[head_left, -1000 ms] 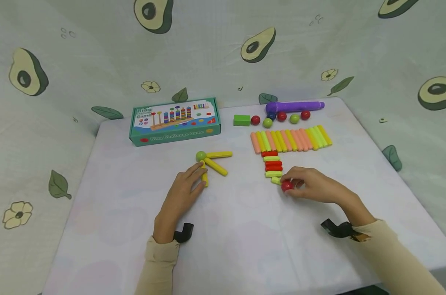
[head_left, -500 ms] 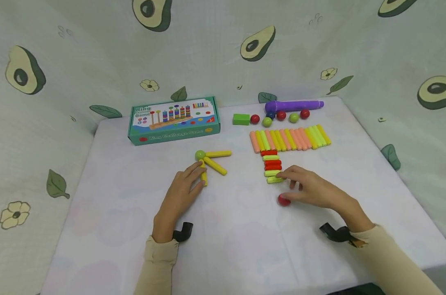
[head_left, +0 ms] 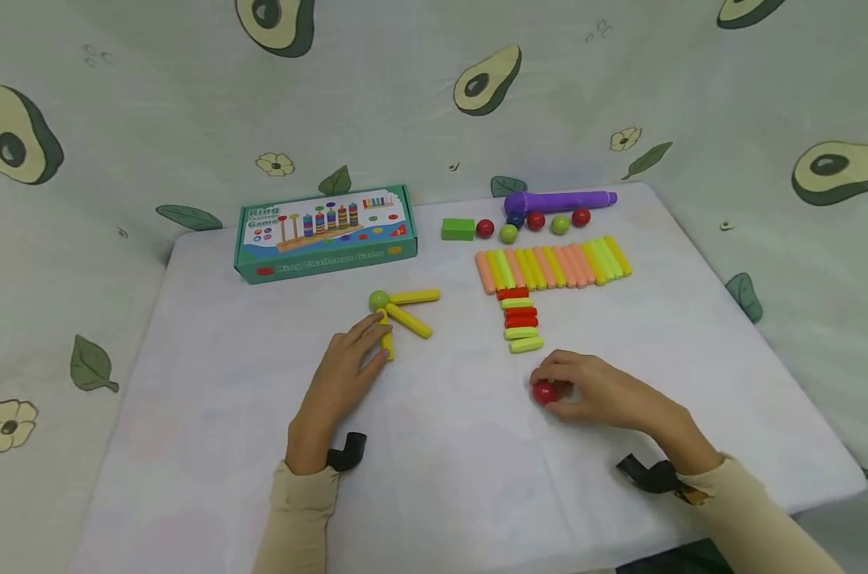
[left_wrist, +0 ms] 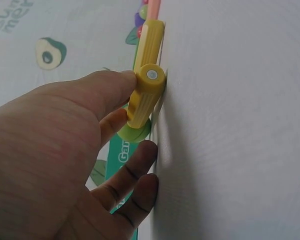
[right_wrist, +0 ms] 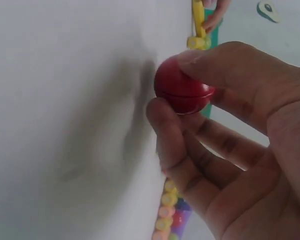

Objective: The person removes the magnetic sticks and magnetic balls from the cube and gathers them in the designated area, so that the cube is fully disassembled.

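Note:
In the head view my left hand [head_left: 339,373] holds a yellow magnetic stick [head_left: 386,344] by thumb and fingers. Its silver end faces the camera in the left wrist view. That stick's far end meets a green ball [head_left: 379,300], from which two more yellow sticks [head_left: 409,321] fan out to the right. My right hand [head_left: 597,391] pinches a red ball [right_wrist: 182,87] between thumb and fingers, low over the table. Beyond it lies a short column of red and lime sticks [head_left: 521,322], the lowest a lime stick [head_left: 526,345].
A row of pink, yellow and lime sticks [head_left: 555,265] lies above the column. Behind it are several loose balls [head_left: 508,233], a green block [head_left: 458,229] and a purple wand [head_left: 570,201]. A green game box [head_left: 326,233] stands at the back left of the white-covered table [head_left: 441,478].
My right hand briefly loosened around the red ball while its fingers squared the lowest lime stick under the column. It grips the ball again, nearer me. My left hand keeps its place.

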`<state>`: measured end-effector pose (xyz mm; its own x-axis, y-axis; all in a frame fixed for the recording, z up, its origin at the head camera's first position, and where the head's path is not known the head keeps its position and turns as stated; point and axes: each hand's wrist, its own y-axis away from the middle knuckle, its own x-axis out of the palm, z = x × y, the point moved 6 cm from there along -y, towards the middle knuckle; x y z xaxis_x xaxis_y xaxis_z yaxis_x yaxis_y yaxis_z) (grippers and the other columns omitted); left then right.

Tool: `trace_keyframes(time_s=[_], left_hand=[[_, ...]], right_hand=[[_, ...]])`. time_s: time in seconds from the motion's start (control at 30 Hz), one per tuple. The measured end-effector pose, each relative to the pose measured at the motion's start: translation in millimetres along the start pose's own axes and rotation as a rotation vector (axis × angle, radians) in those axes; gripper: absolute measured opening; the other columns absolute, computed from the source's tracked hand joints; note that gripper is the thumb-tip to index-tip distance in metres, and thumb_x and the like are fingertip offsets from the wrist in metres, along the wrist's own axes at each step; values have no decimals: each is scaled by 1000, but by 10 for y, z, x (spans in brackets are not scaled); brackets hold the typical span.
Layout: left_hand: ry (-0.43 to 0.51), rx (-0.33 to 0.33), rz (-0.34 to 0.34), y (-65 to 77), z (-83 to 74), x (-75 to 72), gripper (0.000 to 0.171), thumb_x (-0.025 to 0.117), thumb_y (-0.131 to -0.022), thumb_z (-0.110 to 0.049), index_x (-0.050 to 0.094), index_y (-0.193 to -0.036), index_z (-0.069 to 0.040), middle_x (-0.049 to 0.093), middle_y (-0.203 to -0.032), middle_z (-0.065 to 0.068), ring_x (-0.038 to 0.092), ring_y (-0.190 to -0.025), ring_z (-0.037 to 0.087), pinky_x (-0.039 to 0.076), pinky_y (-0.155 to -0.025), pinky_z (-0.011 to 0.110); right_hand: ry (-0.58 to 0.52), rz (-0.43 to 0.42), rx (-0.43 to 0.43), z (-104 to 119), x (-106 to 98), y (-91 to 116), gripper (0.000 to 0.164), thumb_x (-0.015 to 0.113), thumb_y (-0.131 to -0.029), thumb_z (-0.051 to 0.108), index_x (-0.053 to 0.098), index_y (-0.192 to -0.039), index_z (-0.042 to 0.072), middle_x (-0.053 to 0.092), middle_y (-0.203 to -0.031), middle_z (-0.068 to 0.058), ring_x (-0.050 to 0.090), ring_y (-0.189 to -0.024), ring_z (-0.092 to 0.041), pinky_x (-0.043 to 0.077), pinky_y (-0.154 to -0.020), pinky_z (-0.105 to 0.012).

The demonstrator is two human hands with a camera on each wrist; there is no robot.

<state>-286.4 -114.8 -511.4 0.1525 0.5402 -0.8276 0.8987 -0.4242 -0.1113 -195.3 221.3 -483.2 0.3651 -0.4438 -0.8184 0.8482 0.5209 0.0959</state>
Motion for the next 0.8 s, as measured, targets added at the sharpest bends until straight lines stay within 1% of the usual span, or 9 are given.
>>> trace_keyframes(time_s=[0.1, 0.23, 0.33, 0.4, 0.47, 0.57, 0.6, 0.67, 0.8], left_hand=[[3, 5, 4, -14, 7, -10, 44, 63, -100, -27, 56, -143, -21, 36, -158, -7, 48, -119, 27, 45, -98, 43], [6, -3, 8, -9, 29, -16, 44, 63, -100, -27, 55, -144, -21, 36, -158, -7, 48, -119, 27, 44, -98, 44], [10, -7, 2, 5, 49, -26, 44, 63, -100, -26, 56, -143, -20, 36, -158, -6, 49, -119, 28, 44, -98, 44], [17, -6, -2, 10, 57, -28, 44, 63, -100, -26, 56, -143, -20, 37, -158, -6, 49, -120, 28, 44, -98, 45], [29, -5, -1, 10, 61, -22, 43, 63, -100, -25, 57, -143, -20, 37, -158, -6, 49, -119, 28, 44, -97, 45], [41, -1, 2, 3, 55, -2, 43, 63, -100, -26, 57, -142, -21, 36, -158, -8, 48, -118, 27, 45, -96, 44], [42, 1, 2, 1, 51, 4, 43, 64, -100, -26, 57, -142, -21, 37, -158, -8, 49, -118, 26, 45, -96, 43], [45, 4, -1, -1, 41, 12, 43, 64, -100, -25, 57, -142, -21, 37, -157, -9, 49, -117, 26, 45, -95, 42], [41, 5, -6, 14, 19, 10, 43, 65, -99, -25, 58, -141, -22, 37, -157, -10, 49, -117, 25, 45, -95, 41]], right_hand=[[-36, -79, 25, -103, -157, -56, 39, 80, -85, 10, 68, -121, 12, 63, -115, 4, 59, -95, -14, 57, -78, -33], [-23, -240, 57, -316, -550, -183, 42, 80, -84, 6, 66, -123, 9, 65, -114, 0, 63, -94, -17, 58, -76, -44], [7, -318, 104, -492, -832, -297, 42, 79, -87, 10, 65, -126, 9, 66, -113, -4, 64, -95, -21, 57, -80, -49], [10, -349, 165, -619, -987, -360, 42, 78, -89, 15, 64, -129, 10, 65, -114, -6, 64, -97, -24, 56, -84, -49], [-11, -365, 245, -756, -1118, -406, 43, 76, -91, 20, 63, -131, 11, 63, -117, -8, 64, -100, -27, 56, -85, -45], [-39, -391, 355, -977, -1290, -451, 46, 73, -93, 30, 61, -133, 11, 61, -122, -12, 61, -104, -30, 56, -82, -37], [-47, -398, 384, -1051, -1340, -465, 47, 72, -94, 33, 60, -134, 10, 60, -123, -13, 60, -105, -31, 56, -81, -37], [-44, -421, 423, -1203, -1432, -500, 49, 70, -95, 36, 59, -134, 9, 59, -125, -16, 59, -107, -33, 56, -81, -39], [-12, -472, 473, -1460, -1577, -600, 53, 67, -96, 37, 56, -136, 4, 57, -126, -20, 55, -111, -38, 52, -86, -50]])
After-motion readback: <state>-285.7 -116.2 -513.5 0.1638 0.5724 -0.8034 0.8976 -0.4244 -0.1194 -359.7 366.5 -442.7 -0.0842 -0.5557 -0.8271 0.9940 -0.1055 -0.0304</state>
